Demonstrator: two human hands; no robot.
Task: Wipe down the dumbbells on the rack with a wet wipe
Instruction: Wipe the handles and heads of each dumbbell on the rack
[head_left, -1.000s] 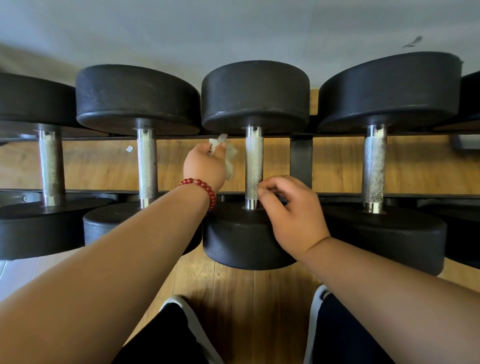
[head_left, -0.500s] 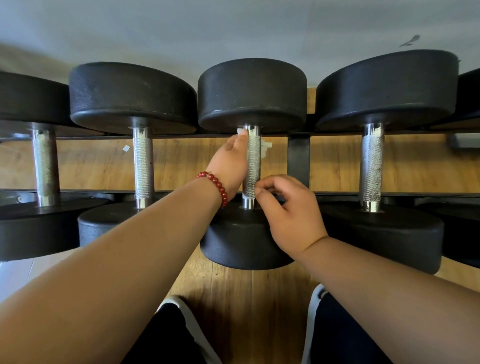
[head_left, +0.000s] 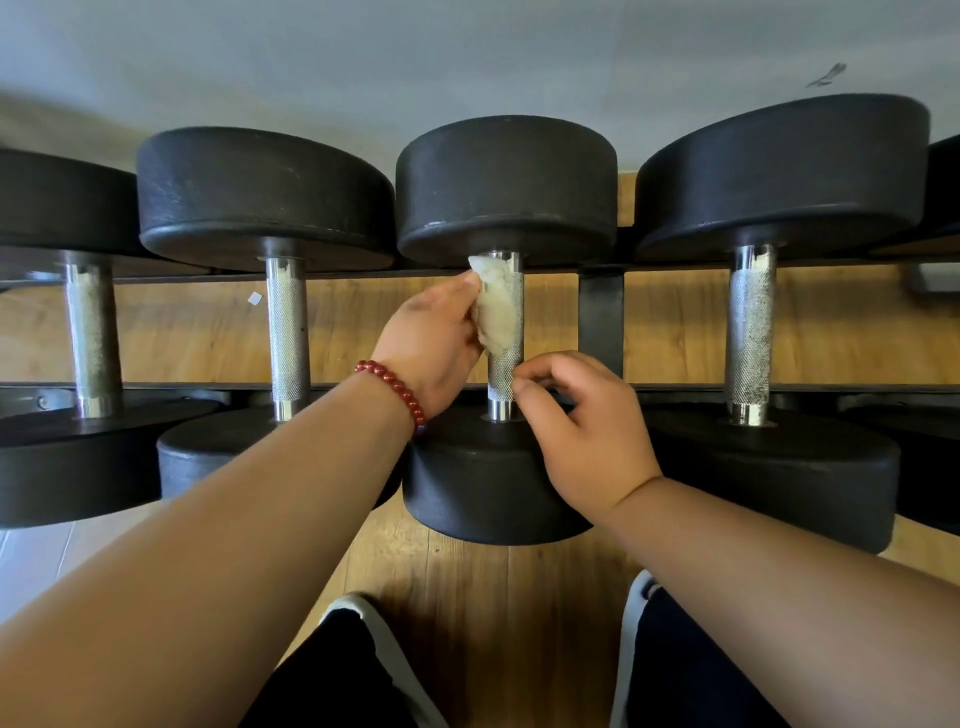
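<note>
Left grip (head_left: 431, 343) holds one wipe (head_left: 496, 312) on middle of five dumbbells (head_left: 506, 192); right grip (head_left: 587, 431) curled.

Wooden floor (head_left: 467, 597), white scrap (head_left: 254, 298), perhaps paper

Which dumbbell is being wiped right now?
The third dumbbell from the left: the left hand holds the wet wipe against its handle, and the right hand pinches that handle lower down. The others have no hand on them.

No readable text anywhere (dumbbells (head_left: 506, 187) included).
</note>
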